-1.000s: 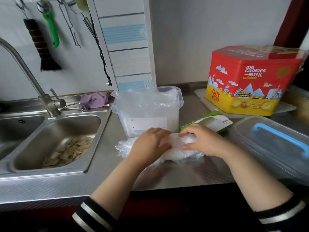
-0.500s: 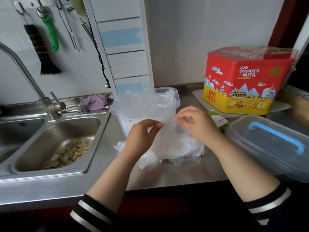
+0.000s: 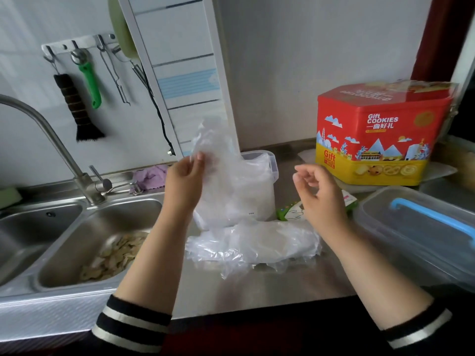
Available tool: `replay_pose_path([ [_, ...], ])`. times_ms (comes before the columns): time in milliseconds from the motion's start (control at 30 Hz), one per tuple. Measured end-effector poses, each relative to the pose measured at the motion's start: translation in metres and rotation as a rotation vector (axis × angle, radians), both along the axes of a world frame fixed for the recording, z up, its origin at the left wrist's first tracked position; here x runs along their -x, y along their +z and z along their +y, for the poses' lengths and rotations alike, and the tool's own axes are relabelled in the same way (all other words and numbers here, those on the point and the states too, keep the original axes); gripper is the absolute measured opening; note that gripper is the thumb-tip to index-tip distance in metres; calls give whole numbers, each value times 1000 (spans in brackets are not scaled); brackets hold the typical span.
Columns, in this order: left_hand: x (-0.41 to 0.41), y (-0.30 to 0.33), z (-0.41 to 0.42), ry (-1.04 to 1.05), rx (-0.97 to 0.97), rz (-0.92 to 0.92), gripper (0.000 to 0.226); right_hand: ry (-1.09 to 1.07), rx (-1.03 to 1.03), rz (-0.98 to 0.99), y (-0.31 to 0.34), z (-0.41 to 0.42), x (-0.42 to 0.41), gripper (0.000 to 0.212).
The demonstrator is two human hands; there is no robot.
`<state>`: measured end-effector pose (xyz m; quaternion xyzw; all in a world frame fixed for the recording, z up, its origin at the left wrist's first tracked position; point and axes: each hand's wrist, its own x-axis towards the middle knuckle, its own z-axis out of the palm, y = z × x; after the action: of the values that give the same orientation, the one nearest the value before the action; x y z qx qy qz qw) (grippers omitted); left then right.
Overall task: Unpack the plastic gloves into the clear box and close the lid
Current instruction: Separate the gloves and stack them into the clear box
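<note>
Plastic glove pinched in left grip above box rim; right grip loose, empty.

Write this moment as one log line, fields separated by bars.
left hand: pinches glove, raised | right hand: holds nothing | pile: on counter | box: open | lid: off, at right
</note>
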<state>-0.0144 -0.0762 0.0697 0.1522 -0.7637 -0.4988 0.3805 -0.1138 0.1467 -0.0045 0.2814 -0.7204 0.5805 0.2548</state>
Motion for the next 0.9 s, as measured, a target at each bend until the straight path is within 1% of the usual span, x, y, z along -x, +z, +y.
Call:
replay_pose_path([
  [67,1,20,-12,64,80,61,48,-20,31,4,-13,5,4,25],
  [133,4,44,-16,96,230,83,43,-48,53,38,-25,8,6,29],
  [234,16,76,-11,169,478,16,37,-88,45,75,-37,10,7,35],
  [300,30,87,-10,177,690,-34,34,-93,38,73,-39,10,8,37],
  [367,39,84,-14,142,858,-105,35,-88,16,70,-43,11,5,41],
  [467,49,66,-19,134,1004,-212,39,-78,-7,63,-45,9,2,43],
  [567,69,47,-4,82,1144,-250,35,-108,27,18,-45,14,10,40],
  [634,70,40,-3,48,1131,-191,30,-96,9,32,-44,11,11,39],
  [701,66,37,2,40,958,-98,22,-85,6,38,-43,11,11,39],
  [767,64,37,9,33,819,-71,17,-76,30,14,-41,9,11,37],
  [901,56,43,10,-1,706,-82,10,45,70,-89,-11,-2,1,17],
])
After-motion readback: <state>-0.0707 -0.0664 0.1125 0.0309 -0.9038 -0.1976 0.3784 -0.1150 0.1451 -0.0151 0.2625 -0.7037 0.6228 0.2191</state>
